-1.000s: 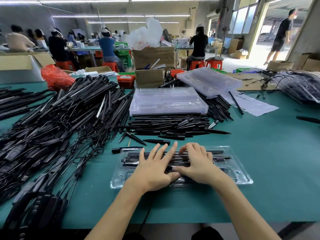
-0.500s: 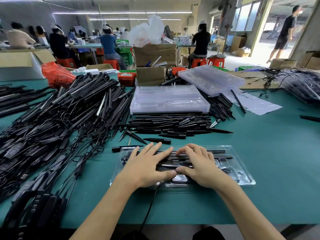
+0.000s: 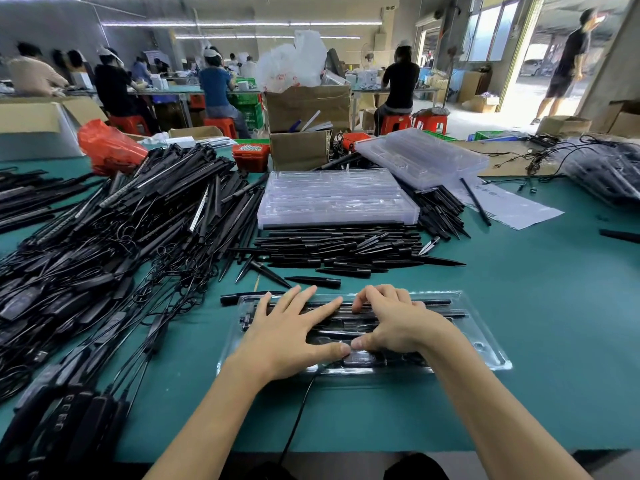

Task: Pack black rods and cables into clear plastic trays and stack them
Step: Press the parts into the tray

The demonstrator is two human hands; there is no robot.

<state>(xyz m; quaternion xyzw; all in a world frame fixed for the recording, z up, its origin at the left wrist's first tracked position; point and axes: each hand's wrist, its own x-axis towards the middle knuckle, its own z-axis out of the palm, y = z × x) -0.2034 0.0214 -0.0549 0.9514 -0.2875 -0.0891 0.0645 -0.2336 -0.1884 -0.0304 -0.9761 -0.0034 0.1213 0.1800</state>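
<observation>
1. Clear plastic tray (image 3: 485,344), thin, glossy, moulded w/ long grooves, sits near the front edge of the green table (image 3: 536,306), about mid-width.
2. Black rods (image 3: 429,302), slim, matte, lie lengthwise in the tray's grooves; a cable (image 3: 298,414) runs from the tray over the front edge.
3. Left hand (image 3: 294,327) lies flat on the rods, fingers spread & straight, pressing, gripping nothing.
4. Right hand (image 3: 394,320) is on the rods too, fingers bent w/ tips pressing down; thumb tips of both hands touch. Whether it pinches anything: can't tell.
5. Loose pointed spikes (image 3: 346,247), black, tapered, piled just behind the tray.
6. Stack of empty trays (image 3: 336,199), frosted-clear, ribbed, behind the spikes; 2nd stack (image 3: 420,155) angled toward the back right.
7. Big tangle of black rods & wires (image 3: 114,237) covers the left side.
8. Red bag (image 3: 107,147) & cardboard boxes (image 3: 304,126) along the back edge.
9. Table top: smooth green mat. Room: workshop, strip lights, seated workers (image 3: 214,88) on red stools, open doorway at right.
</observation>
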